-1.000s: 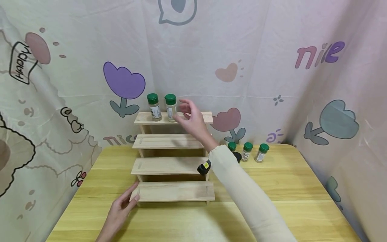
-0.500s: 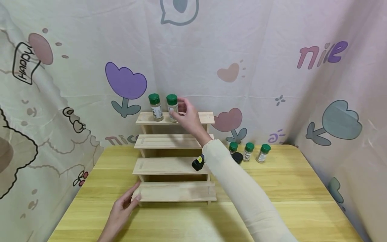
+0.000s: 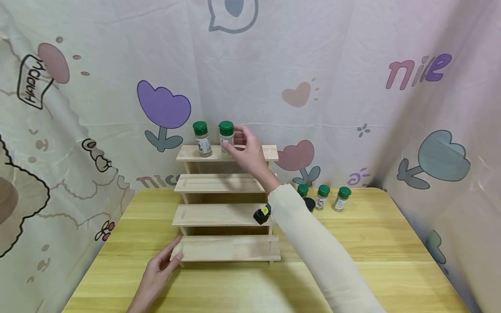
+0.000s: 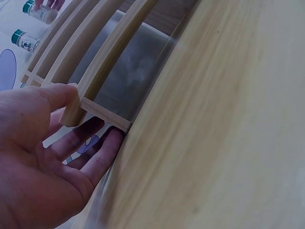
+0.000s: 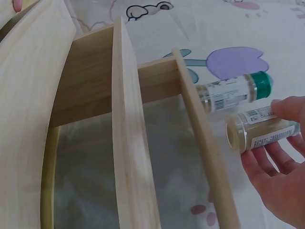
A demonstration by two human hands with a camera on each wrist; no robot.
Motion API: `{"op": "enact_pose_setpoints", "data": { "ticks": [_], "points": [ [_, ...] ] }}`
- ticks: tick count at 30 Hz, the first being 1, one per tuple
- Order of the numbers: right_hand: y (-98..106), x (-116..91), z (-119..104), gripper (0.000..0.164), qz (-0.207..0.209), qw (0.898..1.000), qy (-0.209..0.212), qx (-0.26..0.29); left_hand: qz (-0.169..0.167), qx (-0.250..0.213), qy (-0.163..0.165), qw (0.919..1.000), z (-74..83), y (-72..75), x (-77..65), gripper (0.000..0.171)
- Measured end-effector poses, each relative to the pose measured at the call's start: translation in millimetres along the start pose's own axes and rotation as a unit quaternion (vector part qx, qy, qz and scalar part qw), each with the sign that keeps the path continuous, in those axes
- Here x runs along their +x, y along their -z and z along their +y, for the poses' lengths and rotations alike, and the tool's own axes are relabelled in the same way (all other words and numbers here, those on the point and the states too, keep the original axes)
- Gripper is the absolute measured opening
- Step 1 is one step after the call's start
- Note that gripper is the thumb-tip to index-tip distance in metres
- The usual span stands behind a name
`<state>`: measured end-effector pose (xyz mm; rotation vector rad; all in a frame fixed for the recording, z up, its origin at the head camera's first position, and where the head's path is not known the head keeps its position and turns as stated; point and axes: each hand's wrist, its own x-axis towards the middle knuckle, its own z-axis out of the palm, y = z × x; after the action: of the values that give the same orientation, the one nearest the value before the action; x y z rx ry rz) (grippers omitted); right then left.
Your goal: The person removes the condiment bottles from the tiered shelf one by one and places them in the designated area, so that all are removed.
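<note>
- Right hand (image 3: 248, 152) curls around 1 green-capped spice jar (image 3: 225, 136).
- Probably light, rigid, slick; best held mid-body.
- Left hand (image 3: 157, 268), half-curled, pinches tiered wooden rack (image 3: 223, 214).

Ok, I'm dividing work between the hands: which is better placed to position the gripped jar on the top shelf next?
Likely the right hand: it grips that jar at the top shelf, while the left hand is far lower, holding the left end of the lowest shelf.
</note>
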<state>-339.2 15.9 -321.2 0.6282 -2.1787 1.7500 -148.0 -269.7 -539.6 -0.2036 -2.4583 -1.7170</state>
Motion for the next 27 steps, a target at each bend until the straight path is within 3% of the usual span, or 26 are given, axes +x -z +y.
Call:
{"op": "enact_pose_setpoints", "data": {
  "ticks": [12, 19, 27],
  "points": [
    [27.0, -40.1, -3.9, 0.046, 0.01, 0.998, 0.05, 0.029, -0.001, -0.007, -0.003, 1.0, 0.5, 0.2, 0.1, 0.051],
    [44.9, -70.2, 0.3, 0.046, 0.009, 0.999, 0.049, -0.02, 0.001, 0.008, 0.0, 1.0, -0.9, -1.0, 0.5, 0.05],
    [62.5, -105.3, 11.5, 0.048, 0.013, 0.999, 0.051, -0.001, 0.002, 0.014, -0.009, 0.9999, 0.7, -0.2, 0.4, 0.05]
  ]
}}
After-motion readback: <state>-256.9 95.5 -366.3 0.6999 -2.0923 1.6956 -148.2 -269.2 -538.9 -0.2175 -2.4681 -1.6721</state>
